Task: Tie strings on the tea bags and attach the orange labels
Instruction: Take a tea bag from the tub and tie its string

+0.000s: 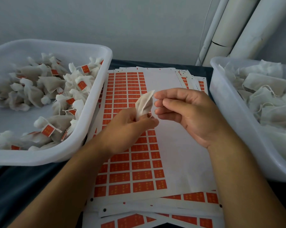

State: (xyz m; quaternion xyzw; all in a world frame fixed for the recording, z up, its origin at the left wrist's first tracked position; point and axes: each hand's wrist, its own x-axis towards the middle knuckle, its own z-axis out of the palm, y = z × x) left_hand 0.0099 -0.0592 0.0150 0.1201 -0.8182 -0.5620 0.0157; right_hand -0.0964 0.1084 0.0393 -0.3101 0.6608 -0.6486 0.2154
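My left hand [129, 124] grips the lower end of a white tea bag [144, 104], which points up and to the right over the sticker sheet. My right hand [185, 111] is just right of the bag, fingers curled, its fingertips pinching the thin white string [153, 111] beside the bag. A sheet of orange labels [130, 163] lies flat on the table under both hands; its right part is bare white backing.
A white tub [96, 99] on the left holds several tied tea bags with orange labels. A white tub [229, 116] on the right holds several untied bags with strings. More label sheets [155, 211] are stacked at the front. A wall and white pipes stand behind.
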